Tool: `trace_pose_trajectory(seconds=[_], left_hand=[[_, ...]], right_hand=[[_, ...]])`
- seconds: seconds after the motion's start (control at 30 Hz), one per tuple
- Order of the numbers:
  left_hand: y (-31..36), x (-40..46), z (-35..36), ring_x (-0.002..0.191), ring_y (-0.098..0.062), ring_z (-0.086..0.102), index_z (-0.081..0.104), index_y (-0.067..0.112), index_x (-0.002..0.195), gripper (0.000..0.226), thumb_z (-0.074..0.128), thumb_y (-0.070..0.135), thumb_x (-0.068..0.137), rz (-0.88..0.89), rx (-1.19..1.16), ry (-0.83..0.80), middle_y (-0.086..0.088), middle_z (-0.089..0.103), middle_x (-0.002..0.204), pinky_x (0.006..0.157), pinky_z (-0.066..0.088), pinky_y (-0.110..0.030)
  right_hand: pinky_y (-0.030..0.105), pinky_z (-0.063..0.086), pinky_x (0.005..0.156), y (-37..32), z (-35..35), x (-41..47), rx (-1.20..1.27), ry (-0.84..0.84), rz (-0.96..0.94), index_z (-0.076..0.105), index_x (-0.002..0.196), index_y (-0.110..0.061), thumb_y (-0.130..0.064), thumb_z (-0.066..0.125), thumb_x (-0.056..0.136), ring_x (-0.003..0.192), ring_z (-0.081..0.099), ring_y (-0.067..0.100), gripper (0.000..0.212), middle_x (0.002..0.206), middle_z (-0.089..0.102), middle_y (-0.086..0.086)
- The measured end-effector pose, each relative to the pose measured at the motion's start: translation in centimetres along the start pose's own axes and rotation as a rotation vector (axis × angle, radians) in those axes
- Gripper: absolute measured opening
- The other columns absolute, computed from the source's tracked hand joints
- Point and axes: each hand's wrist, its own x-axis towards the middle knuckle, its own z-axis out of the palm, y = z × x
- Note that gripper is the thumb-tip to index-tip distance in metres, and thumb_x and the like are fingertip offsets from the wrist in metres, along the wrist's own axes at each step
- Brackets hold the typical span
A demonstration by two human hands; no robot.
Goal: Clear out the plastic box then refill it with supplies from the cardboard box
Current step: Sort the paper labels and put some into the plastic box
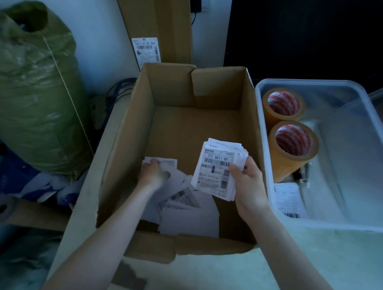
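Low in the frame's centre, inside the cardboard box, the left hand grips loose labels on its floor. The right hand grasps a label stack. Right of centre, the plastic box holds two tape rolls and a label sheet.

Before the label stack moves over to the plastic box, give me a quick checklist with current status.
1. Right hand grips the label stack: ok.
2. Left hand on the loose labels in the cardboard box; firm hold: cannot tell.
3. Bare floor in the plastic box right of the two tape rolls: ok.
4. Cardboard box emptied: not ok, labels remain.
5. Labels already lie in the plastic box's near corner, so there is a pile to join: ok.
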Motion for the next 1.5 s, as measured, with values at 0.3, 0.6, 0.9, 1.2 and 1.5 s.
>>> trace_pose_trajectory(seconds=[0.3, 0.6, 0.9, 1.2, 1.5], left_hand=[[-2.1, 0.7, 1.7, 0.116, -0.031, 0.05, 0.042, 0.011, 0.131, 0.073, 0.08, 0.024, 0.07, -0.076, 0.029, 0.013, -0.013, 0.049, 0.131, 0.09, 0.049, -0.043], [-0.2, -1.1, -1.0, 0.081, -0.02, 0.048, 0.054, 0.019, 0.083, 0.014, 0.051, 0.007, 0.09, 0.108, -0.149, 0.073, -0.006, 0.051, 0.087, 0.071, 0.037, -0.03], [-0.1, -7.1, -4.1, 0.089, 0.002, 0.057, 0.072, 0.021, 0.084, 0.023, 0.061, 0.002, 0.088, 0.434, -0.456, 0.338, 0.001, 0.057, 0.102, 0.073, 0.053, -0.023], [-1.5, -10.2, -3.1, 0.101, -0.006, 0.062, 0.074, 0.012, 0.081, 0.026, 0.062, -0.01, 0.083, 0.689, -0.619, 0.108, -0.006, 0.058, 0.099, 0.075, 0.058, -0.027], [0.2, -9.1, -2.2, 0.103, 0.001, 0.056, 0.075, 0.008, 0.089, 0.02, 0.064, -0.007, 0.083, 0.826, -0.347, 0.062, 0.002, 0.053, 0.101, 0.076, 0.059, -0.028]], right_hand=[[0.054, 0.049, 0.096, -0.3, 0.3, -0.1, -0.039, 0.024, 0.028, 0.053, 0.124, -0.022, -0.008, 0.043, 0.098, 0.113, 0.06, 0.019, 0.031, 0.119, 0.065, 0.0], [0.053, 0.049, 0.097, -0.4, 0.2, -0.4, -0.036, 0.016, 0.043, 0.053, 0.122, -0.021, -0.007, 0.041, 0.099, 0.112, 0.061, 0.02, 0.03, 0.118, 0.065, 0.003], [0.047, 0.051, 0.094, -0.4, 0.3, -0.3, -0.018, 0.014, 0.032, 0.054, 0.119, -0.022, -0.006, 0.043, 0.098, 0.107, 0.062, 0.016, 0.029, 0.115, 0.066, 0.001], [0.052, 0.052, 0.092, -0.3, 0.1, -0.3, 0.024, 0.004, 0.077, 0.057, 0.119, -0.02, -0.005, 0.044, 0.097, 0.108, 0.064, 0.023, 0.03, 0.113, 0.068, 0.004], [0.046, 0.056, 0.088, -0.4, -0.2, -0.4, 0.15, -0.251, 0.089, 0.058, 0.124, -0.017, -0.006, 0.043, 0.098, 0.107, 0.066, 0.023, 0.032, 0.118, 0.067, 0.008]])
